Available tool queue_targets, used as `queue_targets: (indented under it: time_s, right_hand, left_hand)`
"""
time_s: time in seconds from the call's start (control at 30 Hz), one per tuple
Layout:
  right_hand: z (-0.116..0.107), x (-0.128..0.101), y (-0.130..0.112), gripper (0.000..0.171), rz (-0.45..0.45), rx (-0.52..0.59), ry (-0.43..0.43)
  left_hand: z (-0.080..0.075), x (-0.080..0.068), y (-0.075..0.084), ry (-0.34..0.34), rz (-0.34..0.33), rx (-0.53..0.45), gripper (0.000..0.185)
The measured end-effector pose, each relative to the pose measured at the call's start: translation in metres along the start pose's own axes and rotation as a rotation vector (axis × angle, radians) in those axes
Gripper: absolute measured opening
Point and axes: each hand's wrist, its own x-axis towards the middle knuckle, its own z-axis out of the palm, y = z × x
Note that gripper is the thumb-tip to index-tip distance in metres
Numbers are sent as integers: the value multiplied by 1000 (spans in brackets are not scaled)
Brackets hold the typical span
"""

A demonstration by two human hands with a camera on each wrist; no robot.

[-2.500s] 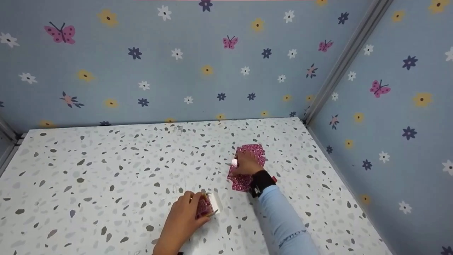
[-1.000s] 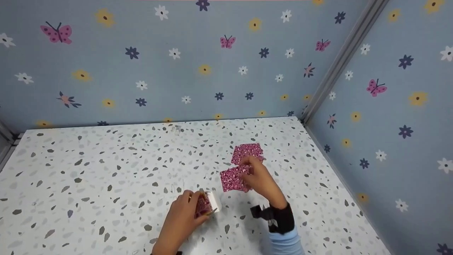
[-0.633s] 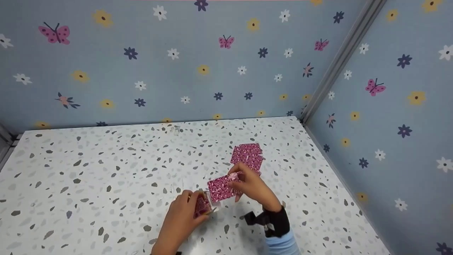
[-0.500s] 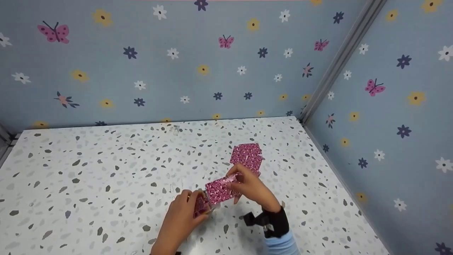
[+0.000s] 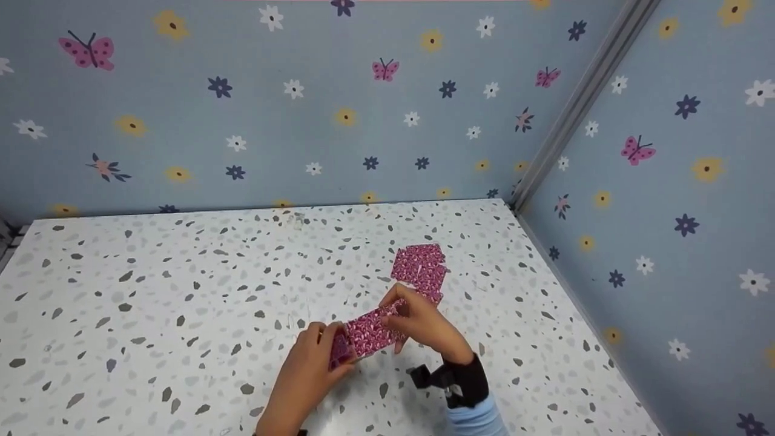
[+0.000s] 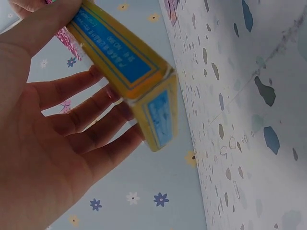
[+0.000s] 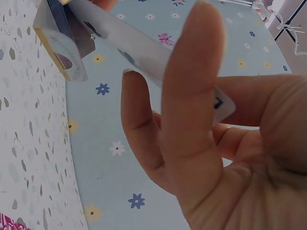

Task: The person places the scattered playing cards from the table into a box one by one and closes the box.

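My left hand (image 5: 306,366) grips a small card box (image 6: 117,52) between thumb and fingers. It is yellow with blue panels in the left wrist view, and its open end faces right. My right hand (image 5: 427,324) pinches a playing card (image 5: 367,334) with a pink patterned back; whether more than one is held I cannot tell. In the right wrist view the pale side of the card (image 7: 129,45) shows, its far end at the box's open mouth. How far it reaches inside is unclear. Beyond the right hand, several pink-backed cards (image 5: 421,266) lie overlapping on the table.
The speckled white table (image 5: 181,272) meets a blue flowered wall (image 5: 272,115) at the back. Another flowered panel (image 5: 666,194) rises along the right edge, with a grey metal post (image 5: 581,109) in the corner.
My right hand has come from the loose cards toward the box, bringing a card leftward until its end meets the box mouth. The left hand keeps hold of the box, nearly still.
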Motion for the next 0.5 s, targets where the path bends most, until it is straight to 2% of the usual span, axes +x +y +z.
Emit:
queue_targets:
  time_s: [0.2, 0.5]
  right_hand:
    - [1, 0, 3, 21, 48, -14, -31]
    - [3, -2, 2, 35, 16, -120, -60]
  left_hand:
    - [2, 0, 0, 12, 24, 24, 68]
    - [2, 0, 0, 34, 48, 61, 69]
